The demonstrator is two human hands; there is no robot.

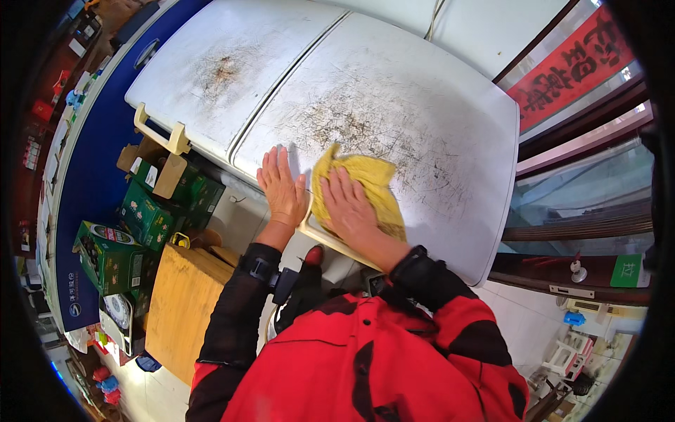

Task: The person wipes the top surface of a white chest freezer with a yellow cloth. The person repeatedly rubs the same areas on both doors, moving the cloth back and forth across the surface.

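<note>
Below me lies the scratched, stained white lid of a chest freezer, in two sections split by a dark seam. My right hand lies flat on a yellow cloth, pressing it on the larger section near the front edge; the fingers do not visibly close around it. To its left, my left hand rests palm down by the same edge, fingers slightly spread and holding nothing. A cream handle sticks out from the smaller section's edge.
Green cardboard boxes are stacked at the left beside a dark blue counter. A wooden box or cabinet stands at my left. Glass doors with dark frames are at the right.
</note>
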